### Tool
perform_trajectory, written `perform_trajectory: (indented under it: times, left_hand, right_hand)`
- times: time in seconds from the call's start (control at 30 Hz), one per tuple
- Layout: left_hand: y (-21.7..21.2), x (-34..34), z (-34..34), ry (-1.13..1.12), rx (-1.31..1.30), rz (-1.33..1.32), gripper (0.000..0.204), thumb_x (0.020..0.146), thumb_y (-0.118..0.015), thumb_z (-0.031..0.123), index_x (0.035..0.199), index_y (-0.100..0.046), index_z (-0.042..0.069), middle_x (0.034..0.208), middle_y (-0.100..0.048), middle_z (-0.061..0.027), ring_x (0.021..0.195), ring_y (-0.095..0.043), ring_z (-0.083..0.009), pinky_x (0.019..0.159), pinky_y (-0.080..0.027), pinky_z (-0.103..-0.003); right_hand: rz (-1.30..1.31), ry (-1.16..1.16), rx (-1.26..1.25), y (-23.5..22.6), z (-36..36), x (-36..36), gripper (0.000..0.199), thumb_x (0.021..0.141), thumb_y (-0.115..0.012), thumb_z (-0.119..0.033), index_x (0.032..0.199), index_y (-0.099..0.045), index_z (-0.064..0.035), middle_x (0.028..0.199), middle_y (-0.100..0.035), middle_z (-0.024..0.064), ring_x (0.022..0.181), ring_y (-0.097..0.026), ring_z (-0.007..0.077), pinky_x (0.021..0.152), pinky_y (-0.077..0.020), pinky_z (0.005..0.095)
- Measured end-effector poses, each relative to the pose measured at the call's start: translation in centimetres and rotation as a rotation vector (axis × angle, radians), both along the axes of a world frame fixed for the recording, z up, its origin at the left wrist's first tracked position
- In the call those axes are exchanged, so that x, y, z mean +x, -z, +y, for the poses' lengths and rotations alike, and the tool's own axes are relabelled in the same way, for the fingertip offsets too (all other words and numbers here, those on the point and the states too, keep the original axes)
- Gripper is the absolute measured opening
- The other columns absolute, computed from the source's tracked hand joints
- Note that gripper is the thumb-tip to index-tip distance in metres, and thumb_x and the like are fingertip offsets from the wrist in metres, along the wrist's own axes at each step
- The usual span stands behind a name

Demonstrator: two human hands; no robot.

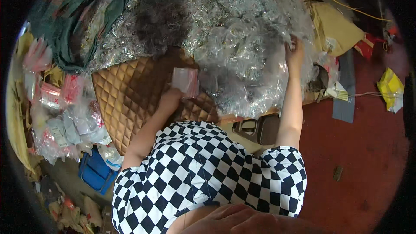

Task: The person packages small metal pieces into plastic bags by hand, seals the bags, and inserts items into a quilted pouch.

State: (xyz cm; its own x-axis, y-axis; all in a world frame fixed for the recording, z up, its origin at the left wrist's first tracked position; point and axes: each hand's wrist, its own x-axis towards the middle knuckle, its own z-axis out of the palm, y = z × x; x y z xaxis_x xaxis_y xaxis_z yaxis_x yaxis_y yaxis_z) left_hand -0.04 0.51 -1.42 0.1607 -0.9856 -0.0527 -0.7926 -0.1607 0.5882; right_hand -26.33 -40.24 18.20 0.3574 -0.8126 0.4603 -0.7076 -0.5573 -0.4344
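Pinching small bag in left fingers; right hand on pile

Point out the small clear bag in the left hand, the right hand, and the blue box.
Small clear bag [185, 80], head view, middle of its face.
Right hand [294, 52], head view, back of the hand.
Blue box [96, 172], head view, its side.

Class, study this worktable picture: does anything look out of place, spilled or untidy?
Yes. The heap of clear plastic bags spills over the table's front edge beside the right hand. The left hand holds a small clear bag. A yellow packet lies loose on the red floor.
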Motion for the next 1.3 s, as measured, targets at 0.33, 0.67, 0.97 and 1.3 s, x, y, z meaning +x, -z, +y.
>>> perform_trajectory:
  times: [0.33, 0.67, 0.97, 1.3]
  left_hand:
    - [-6.1, 1.2, 0.7, -0.227, 0.018, 0.109, 0.018, 0.082, -0.059, 0.013, 0.097, -0.068, 0.012, 0.097, -0.063, -0.0160, 0.092, -0.060, -0.0333, 0.075, -0.049, -0.043]
    - [-7.0, 3.0, 0.8, -0.480, -0.008, 0.171, 0.034, 0.078, -0.053, 0.001, 0.107, -0.065, 0.012, 0.100, -0.058, -0.0127, 0.094, -0.056, -0.0352, 0.081, -0.047, -0.042]
    - [-8.3, 4.2, 3.8, -0.559, -0.228, 0.260, 0.022, 0.074, -0.065, 0.001, 0.095, -0.067, 0.008, 0.085, -0.060, -0.0145, 0.082, -0.061, -0.0314, 0.071, -0.049, -0.040]
    - [-11.0, 5.3, 10.9, -0.610, -0.500, 0.145, 0.023, 0.070, -0.079, 0.014, 0.072, -0.059, 0.003, 0.071, -0.057, -0.0089, 0.066, -0.058, -0.0248, 0.056, -0.043, -0.033]
  right_hand:
    - [0.002, -0.334, 0.169, 17.7, -15.4, 16.9, 0.045, 0.081, -0.066, -0.023, 0.122, -0.056, -0.0060, 0.113, -0.063, 0.0177, 0.102, -0.061, 0.0353, 0.085, -0.0487, 0.0433]
    - [-0.446, -0.394, 0.834, 14.4, -12.4, 19.2, 0.016, 0.088, -0.064, -0.027, 0.088, -0.063, -0.0110, 0.087, -0.062, 0.0011, 0.083, -0.058, 0.0121, 0.072, -0.0476, 0.0299]
    - [-0.286, -0.650, 1.274, 10.5, 13.1, 25.7, 0.027, 0.086, -0.066, -0.015, 0.110, -0.058, -0.0064, 0.092, -0.061, 0.0044, 0.083, -0.061, 0.0164, 0.065, -0.0552, 0.0351]
    - [0.499, -0.695, 0.162, 17.4, 20.4, 30.1, 0.014, 0.078, -0.060, -0.009, 0.088, -0.070, -0.0107, 0.087, -0.067, 0.0157, 0.077, -0.064, 0.0361, 0.067, -0.0501, 0.0452]
